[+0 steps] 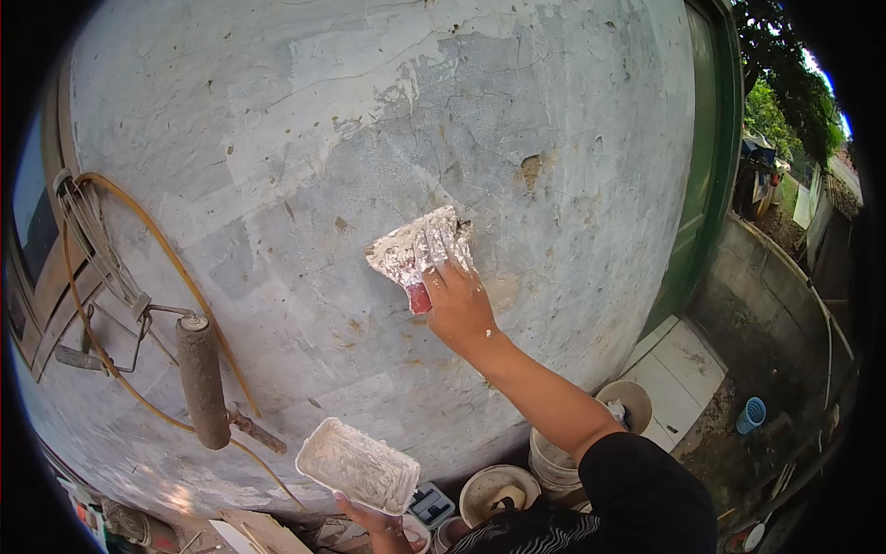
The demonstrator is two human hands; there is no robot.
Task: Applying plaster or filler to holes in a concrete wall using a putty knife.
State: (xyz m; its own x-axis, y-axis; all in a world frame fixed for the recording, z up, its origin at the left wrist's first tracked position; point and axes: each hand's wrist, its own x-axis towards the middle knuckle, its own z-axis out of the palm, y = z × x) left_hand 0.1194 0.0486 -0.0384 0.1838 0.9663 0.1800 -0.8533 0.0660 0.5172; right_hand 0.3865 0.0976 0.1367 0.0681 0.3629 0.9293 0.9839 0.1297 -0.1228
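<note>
Right hand (pixel 459 309): I see fingers wrapped tight on a plaster-caked red-handled putty knife (pixel 421 251), blade against the grey wall (pixel 277 138). Left hand (pixel 369 517): gripping a white rectangular plaster tray (pixel 357 465), near left.

No labels, signs, screens in view — no printed packages either.

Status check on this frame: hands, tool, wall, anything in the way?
Right hand presses putty knife flat on grey wall. Left hand holds white filler tray low. Paint roller hangs left, clear of the blade.
</note>
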